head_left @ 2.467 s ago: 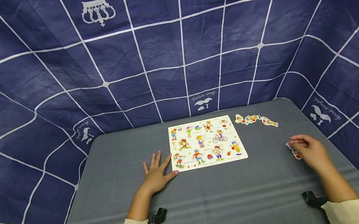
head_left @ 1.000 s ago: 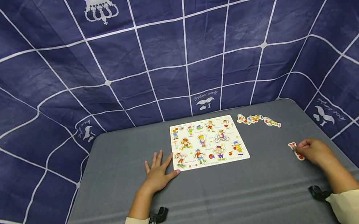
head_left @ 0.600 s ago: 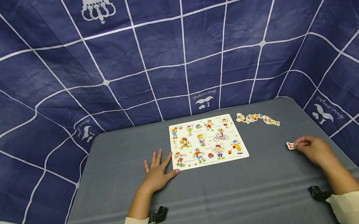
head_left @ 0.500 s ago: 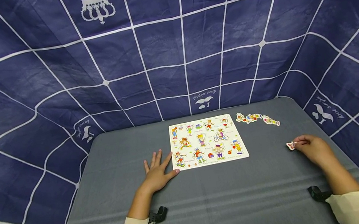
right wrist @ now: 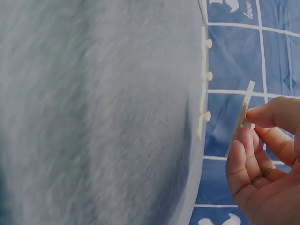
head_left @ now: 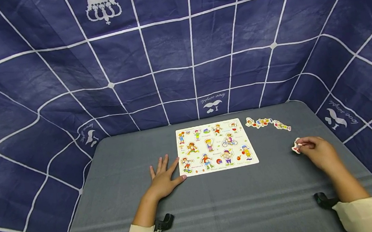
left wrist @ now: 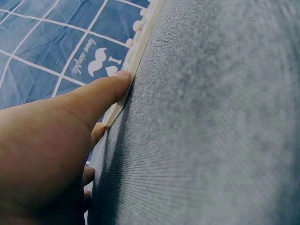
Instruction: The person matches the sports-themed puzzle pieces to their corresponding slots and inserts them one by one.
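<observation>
A white knobbed puzzle board [head_left: 201, 148] with printed sports figures lies in the middle of the table. My left hand [head_left: 162, 182] rests at its left side with fingers spread; the thumb touches the near left corner, and the thumb also meets the board's edge [left wrist: 143, 40] in the left wrist view. Right of the board, my right hand [head_left: 320, 153] pinches a small figure-shaped puzzle piece [head_left: 296, 146] between thumb and fingers. In the right wrist view this piece [right wrist: 245, 103] is seen edge-on, raised off the table. Its printed figure is partly hidden by the fingers.
Three loose puzzle pieces [head_left: 263, 122] lie in a row near the back right of the grey table [head_left: 216, 207]; their knobs [right wrist: 207, 116] show in the right wrist view. A dark blue checked cloth [head_left: 172, 49] hangs behind and at both sides.
My right hand has taken the puzzle piece up from the table, turned it in the fingers and shifted it slightly toward the board. The left hand stays in place.
</observation>
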Motion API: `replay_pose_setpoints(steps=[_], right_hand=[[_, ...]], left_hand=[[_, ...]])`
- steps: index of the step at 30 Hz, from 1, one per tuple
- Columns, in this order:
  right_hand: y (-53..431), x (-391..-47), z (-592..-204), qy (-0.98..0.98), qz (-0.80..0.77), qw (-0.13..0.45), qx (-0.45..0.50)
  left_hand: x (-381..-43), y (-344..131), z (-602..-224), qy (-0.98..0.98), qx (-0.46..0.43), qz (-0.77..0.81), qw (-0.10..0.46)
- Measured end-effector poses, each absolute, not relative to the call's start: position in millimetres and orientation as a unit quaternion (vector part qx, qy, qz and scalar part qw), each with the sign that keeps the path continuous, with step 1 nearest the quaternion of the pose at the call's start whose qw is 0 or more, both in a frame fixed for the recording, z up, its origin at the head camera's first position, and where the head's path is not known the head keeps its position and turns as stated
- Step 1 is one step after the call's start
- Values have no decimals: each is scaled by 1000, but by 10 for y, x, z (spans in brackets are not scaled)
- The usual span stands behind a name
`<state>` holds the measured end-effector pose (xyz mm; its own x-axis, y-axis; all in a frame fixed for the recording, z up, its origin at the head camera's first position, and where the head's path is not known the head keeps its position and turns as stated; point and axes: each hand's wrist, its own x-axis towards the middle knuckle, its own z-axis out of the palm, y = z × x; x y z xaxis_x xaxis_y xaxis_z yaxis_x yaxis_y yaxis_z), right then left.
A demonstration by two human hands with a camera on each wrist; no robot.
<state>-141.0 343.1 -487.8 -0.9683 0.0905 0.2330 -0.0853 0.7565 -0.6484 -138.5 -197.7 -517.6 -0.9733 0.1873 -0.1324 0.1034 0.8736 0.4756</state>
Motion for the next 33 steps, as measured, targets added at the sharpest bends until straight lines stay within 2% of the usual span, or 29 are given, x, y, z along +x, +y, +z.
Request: replay_pose_setpoints(steps=[15,33], right_hand=[[3137,-1530,-4800,-916,370,148,50],[2800,-1690,-4718,-903,405,120,75]], left_hand=[[-1378,-1972,-5176,963,77,243,83],[-1387,-1984,-5205,965,76,238,80]])
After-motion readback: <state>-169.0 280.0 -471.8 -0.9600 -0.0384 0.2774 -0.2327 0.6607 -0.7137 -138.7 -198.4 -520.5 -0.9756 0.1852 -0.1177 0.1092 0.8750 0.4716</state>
